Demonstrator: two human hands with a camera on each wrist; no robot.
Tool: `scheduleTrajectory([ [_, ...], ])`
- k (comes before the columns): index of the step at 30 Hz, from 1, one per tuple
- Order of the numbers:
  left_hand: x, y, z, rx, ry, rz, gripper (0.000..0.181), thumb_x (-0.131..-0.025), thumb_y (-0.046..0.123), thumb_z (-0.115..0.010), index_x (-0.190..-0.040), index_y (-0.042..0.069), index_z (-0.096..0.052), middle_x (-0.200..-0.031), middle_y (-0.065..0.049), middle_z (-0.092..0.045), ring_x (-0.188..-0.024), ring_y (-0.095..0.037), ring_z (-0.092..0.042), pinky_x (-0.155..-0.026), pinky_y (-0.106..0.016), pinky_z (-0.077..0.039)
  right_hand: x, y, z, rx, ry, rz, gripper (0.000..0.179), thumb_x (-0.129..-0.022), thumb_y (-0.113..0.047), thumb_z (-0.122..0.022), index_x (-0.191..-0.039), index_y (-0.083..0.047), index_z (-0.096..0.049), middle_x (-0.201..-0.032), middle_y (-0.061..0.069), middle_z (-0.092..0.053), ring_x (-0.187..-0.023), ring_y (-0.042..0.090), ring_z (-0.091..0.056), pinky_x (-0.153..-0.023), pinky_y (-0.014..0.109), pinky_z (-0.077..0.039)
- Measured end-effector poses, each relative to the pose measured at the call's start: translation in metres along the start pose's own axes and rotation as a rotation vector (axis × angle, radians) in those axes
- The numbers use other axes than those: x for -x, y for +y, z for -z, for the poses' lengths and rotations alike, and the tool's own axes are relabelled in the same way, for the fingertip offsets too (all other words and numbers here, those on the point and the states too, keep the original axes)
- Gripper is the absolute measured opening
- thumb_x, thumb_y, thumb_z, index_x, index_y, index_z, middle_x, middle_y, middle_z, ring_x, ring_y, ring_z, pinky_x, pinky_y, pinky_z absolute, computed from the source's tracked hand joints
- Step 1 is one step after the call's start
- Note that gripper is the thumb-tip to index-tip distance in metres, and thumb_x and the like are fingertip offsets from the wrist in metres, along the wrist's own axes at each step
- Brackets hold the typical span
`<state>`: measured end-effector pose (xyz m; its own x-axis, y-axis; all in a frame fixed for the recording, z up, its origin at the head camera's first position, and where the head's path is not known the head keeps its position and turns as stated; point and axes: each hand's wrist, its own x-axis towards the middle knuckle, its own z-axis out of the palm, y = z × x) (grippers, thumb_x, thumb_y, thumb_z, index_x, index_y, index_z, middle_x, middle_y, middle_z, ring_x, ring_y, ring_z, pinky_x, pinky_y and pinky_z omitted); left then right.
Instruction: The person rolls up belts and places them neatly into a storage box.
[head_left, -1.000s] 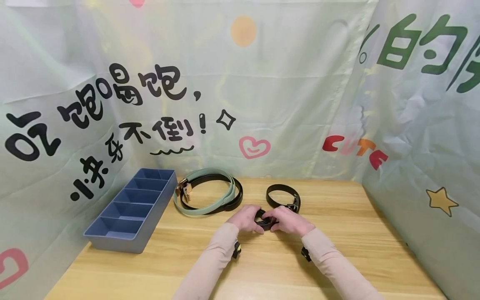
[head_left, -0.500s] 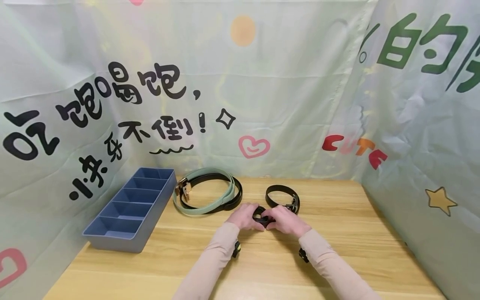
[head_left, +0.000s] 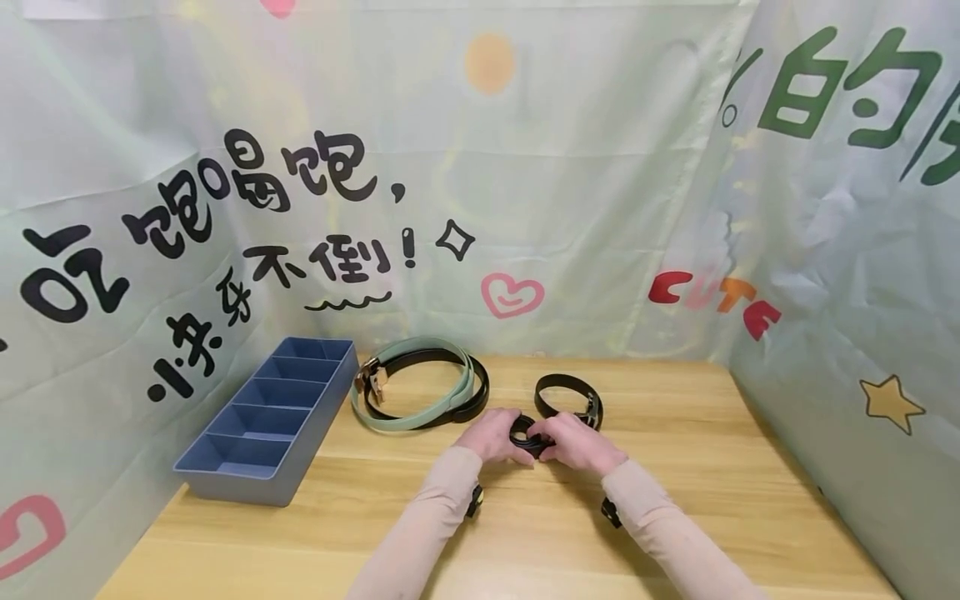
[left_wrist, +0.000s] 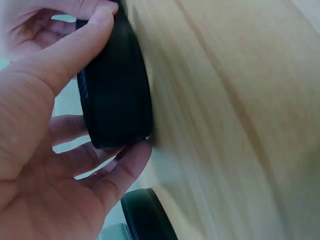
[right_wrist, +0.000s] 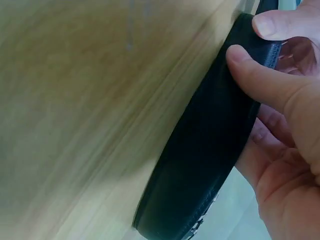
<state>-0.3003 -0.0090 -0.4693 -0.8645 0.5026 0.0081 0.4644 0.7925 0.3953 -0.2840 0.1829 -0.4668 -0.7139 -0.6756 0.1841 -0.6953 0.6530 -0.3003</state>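
A black belt (head_left: 534,447), rolled into a small coil, stands on its edge on the wooden table between both hands. My left hand (head_left: 491,436) holds the coil's left side, and in the left wrist view its thumb (left_wrist: 75,52) lies along the belt's outer face (left_wrist: 117,95). From the right, my right hand (head_left: 577,444) grips the coil. Its thumb (right_wrist: 245,57) presses on the strap's smooth outside (right_wrist: 210,115) in the right wrist view. The fingers partly hide the coil in the head view.
Just behind the hands lies another coiled black belt (head_left: 566,382) with a dark buckle. A looped mint-green belt (head_left: 408,422) overlaps a larger black belt (head_left: 480,396) at back left. The blue compartment tray (head_left: 273,475) stands at the left; printed cloth (head_left: 570,208) surrounds the table (head_left: 675,500).
Both hands stay around the coiled belt at nearly the same spot, with only slight shifts of the fingers. The head view has swung slightly; the other belts and the tray lie as before.
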Motion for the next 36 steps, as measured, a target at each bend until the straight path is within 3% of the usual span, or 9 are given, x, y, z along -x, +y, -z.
scheduleTrajectory([
  [5, -0.002, -0.004, -0.003, 0.016, -0.015, -0.033, 0.056, -0.071, 0.041, -0.087, -0.115, 0.017, -0.062, -0.109, -0.004, -0.068, -0.091, -0.014, -0.062, -0.084, -0.027, -0.049, 0.003, 0.004, -0.001, -0.004, -0.023, 0.002, 0.038, -0.078, -0.009, -0.081, -0.114, -0.007, -0.069, -0.108, 0.007, -0.073, -0.095, 0.020, -0.069, -0.081, 0.035, -0.055],
  [11, -0.004, -0.004, 0.006, 0.016, -0.066, -0.094, 0.052, -0.072, 0.031, -0.088, -0.113, 0.018, -0.061, -0.107, 0.000, -0.067, -0.090, -0.011, -0.060, -0.085, -0.024, -0.046, 0.004, 0.006, 0.005, -0.028, -0.048, -0.006, 0.047, -0.075, -0.005, -0.082, -0.120, -0.005, -0.066, -0.113, 0.010, -0.071, -0.095, 0.022, -0.069, -0.081, 0.036, -0.054],
  [19, 0.002, 0.001, 0.002, -0.004, -0.020, 0.003, 0.055, -0.067, 0.048, -0.088, -0.104, 0.015, -0.062, -0.097, -0.001, -0.067, -0.083, -0.012, -0.059, -0.077, -0.026, -0.048, 0.001, 0.002, -0.005, 0.010, 0.023, -0.003, 0.031, -0.075, -0.012, -0.084, -0.103, -0.009, -0.073, -0.100, 0.003, -0.074, -0.089, 0.017, -0.070, -0.076, 0.032, -0.055],
  [23, 0.003, 0.000, 0.001, -0.001, -0.005, -0.016, 0.053, -0.069, 0.047, -0.087, -0.104, 0.017, -0.061, -0.099, -0.001, -0.067, -0.086, -0.012, -0.060, -0.078, -0.026, -0.048, 0.001, 0.000, -0.007, 0.036, 0.047, -0.013, 0.030, -0.075, -0.016, -0.084, -0.102, -0.012, -0.073, -0.098, 0.002, -0.074, -0.087, 0.017, -0.069, -0.076, 0.033, -0.055],
  [29, 0.003, -0.003, 0.007, 0.015, -0.063, -0.078, 0.060, -0.071, 0.034, -0.088, -0.121, 0.016, -0.061, -0.115, -0.002, -0.067, -0.099, -0.013, -0.060, -0.090, -0.027, -0.047, 0.005, 0.004, -0.002, 0.021, -0.017, -0.009, 0.049, -0.074, -0.008, -0.083, -0.120, -0.006, -0.066, -0.115, 0.010, -0.071, -0.101, 0.026, -0.067, -0.087, 0.042, -0.054],
  [36, 0.005, 0.001, 0.006, -0.024, -0.048, -0.026, 0.058, -0.071, 0.040, -0.088, -0.115, 0.013, -0.061, -0.113, -0.005, -0.067, -0.102, -0.017, -0.063, -0.091, -0.030, -0.049, 0.003, 0.002, -0.003, 0.011, -0.008, -0.014, 0.040, -0.073, -0.007, -0.084, -0.111, -0.007, -0.070, -0.104, 0.007, -0.074, -0.088, 0.018, -0.069, -0.077, 0.034, -0.055],
])
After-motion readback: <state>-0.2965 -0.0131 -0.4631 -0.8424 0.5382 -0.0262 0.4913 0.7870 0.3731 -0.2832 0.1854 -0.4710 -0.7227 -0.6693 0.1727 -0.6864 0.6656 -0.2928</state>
